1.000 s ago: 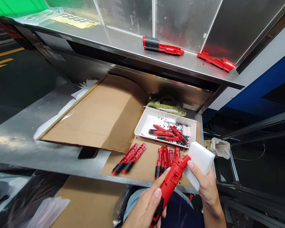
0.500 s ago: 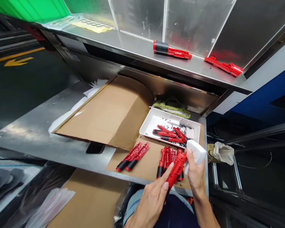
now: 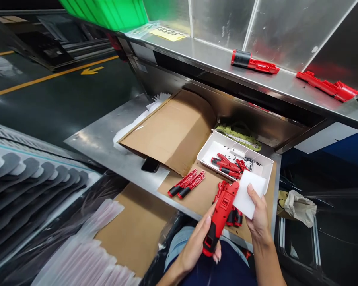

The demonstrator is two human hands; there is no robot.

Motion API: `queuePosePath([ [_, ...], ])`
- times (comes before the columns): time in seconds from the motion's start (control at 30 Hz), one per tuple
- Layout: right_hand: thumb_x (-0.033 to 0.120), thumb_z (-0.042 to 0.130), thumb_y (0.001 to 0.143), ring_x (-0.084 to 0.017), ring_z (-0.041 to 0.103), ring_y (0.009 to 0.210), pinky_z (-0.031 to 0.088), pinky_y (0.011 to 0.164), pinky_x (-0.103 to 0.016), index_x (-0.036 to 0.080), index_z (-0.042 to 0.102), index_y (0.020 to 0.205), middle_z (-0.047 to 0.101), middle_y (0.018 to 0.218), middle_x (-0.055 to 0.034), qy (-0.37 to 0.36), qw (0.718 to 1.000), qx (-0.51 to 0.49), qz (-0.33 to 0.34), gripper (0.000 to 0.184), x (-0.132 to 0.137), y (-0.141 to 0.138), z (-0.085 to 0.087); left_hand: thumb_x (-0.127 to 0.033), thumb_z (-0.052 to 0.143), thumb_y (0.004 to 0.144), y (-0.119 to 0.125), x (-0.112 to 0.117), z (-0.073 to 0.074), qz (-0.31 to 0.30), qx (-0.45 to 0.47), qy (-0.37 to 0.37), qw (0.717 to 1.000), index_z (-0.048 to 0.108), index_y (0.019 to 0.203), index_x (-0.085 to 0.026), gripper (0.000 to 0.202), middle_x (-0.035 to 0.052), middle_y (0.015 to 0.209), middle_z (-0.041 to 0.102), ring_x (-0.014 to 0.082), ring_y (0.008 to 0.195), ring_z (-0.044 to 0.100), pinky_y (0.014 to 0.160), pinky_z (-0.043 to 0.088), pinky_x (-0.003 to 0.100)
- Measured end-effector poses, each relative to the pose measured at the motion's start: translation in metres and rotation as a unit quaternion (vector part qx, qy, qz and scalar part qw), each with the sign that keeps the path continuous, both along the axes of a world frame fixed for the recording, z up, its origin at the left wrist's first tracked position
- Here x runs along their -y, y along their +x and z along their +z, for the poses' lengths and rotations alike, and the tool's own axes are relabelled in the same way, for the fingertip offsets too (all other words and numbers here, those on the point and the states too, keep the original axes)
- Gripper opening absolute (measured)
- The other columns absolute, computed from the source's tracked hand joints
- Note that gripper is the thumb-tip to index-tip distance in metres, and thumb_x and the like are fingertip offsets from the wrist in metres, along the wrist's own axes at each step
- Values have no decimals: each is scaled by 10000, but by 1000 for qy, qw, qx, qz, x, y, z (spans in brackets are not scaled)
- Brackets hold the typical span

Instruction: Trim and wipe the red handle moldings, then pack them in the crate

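Observation:
In my left hand (image 3: 198, 242) is a red and black plastic tool housing (image 3: 222, 208), its black end low and tilted toward me, fingers wrapped round its lower part. My right hand (image 3: 259, 214) grips a white foam sponge (image 3: 248, 191) between thumb and fingers, its edge against or very near the housing's upper end. Partly hidden behind the held piece, several red and black housings (image 3: 238, 217) lie on the cardboard sheet (image 3: 193, 202). Two more red housing halves (image 3: 192, 184) rest side by side to the left.
Beyond my hands stands a white tray (image 3: 205, 149) with red parts and small black bits. A large cardboard piece (image 3: 170, 131) leans left of it, a dark phone (image 3: 150, 165) by its edge. Two red parts (image 3: 262, 65) lie on the metal shelf (image 3: 209, 51). Wrapped pieces (image 3: 86, 250) are lower left.
My left hand has turned the housing so its slotted side shows and its black end is visible. The sponge now lies flatter, beside the housing's upper end. My view has swung left.

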State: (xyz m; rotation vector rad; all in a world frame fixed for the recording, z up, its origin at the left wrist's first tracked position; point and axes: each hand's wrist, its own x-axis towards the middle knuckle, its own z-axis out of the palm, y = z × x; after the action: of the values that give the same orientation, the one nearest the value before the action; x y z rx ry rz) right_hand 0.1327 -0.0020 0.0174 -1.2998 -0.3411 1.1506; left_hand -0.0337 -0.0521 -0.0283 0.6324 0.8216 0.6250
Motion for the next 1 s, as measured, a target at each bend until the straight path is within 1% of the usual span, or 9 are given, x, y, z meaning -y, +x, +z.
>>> queuePosePath([
  [0.1,436,817,677,-199,724,674,597,609,-289,163,680,1114,776,850,-36,-21,999,-21,12,534,-4,7,-12,-646,371,933,-6,-4,-12,-4,-124,127,984,282,1557,-203,770,135,1092,715,262,925,688,866,541,406],
  [0.17,426,825,663,-209,738,728,606,664,-297,142,673,1125,780,869,-50,-31,999,-9,3,563,-2,17,-21,-552,380,962,-9,-13,-29,-22,-309,250,917,346,1533,-236,653,132,1319,631,269,1189,587,1044,439,411],
  [0.23,401,824,668,-205,745,771,607,706,-288,140,670,1119,781,883,-45,-38,999,4,-14,542,5,30,-29,-451,350,981,-10,-25,-51,-49,-487,327,808,365,1522,-212,592,139,1327,620,266,1233,549,1060,413,429],
  [0.3,384,818,684,-201,748,806,609,741,-286,149,671,1105,779,903,-38,-40,999,12,-21,504,16,42,-35,-357,365,965,-8,-38,-75,-55,-571,337,747,397,1500,-138,579,171,1198,658,303,1143,581,1011,422,500],
  [0.5,377,836,676,-190,737,787,618,731,-280,173,656,1125,761,920,-16,-48,998,7,-45,525,48,57,-43,-272,374,952,8,-64,-102,6,-661,327,676,420,1468,-81,552,263,1360,488,412,1328,349,1039,255,662],
  [0.63,386,817,691,-146,706,760,601,732,-242,174,665,1111,742,879,2,-36,998,-32,-50,494,62,57,-46,-399,476,934,33,-60,-104,-35,-612,363,702,561,1354,-134,504,201,1288,579,366,1234,441,1039,307,563],
  [0.77,424,697,742,-204,709,808,606,818,-384,191,653,1168,740,940,-25,-22,998,-45,-40,488,71,56,-46,-397,478,927,51,-58,-114,-59,-557,343,754,637,1214,-76,459,221,1126,661,360,1111,523,1007,335,556],
  [0.9,477,613,738,-265,720,828,591,836,-465,196,646,1210,740,946,-62,-6,1000,-14,-3,551,83,62,-49,-372,420,951,39,-63,-110,-39,-482,287,827,642,1183,-125,405,182,1133,680,342,1162,514,1054,315,559],
  [1.0,539,611,750,-289,720,850,586,824,-461,193,673,1193,737,949,-88,-12,998,19,59,566,95,68,-52,-459,329,987,19,-59,-90,-24,-396,242,886,607,1242,-165,478,135,1125,691,285,1102,593,1004,425,482],
])
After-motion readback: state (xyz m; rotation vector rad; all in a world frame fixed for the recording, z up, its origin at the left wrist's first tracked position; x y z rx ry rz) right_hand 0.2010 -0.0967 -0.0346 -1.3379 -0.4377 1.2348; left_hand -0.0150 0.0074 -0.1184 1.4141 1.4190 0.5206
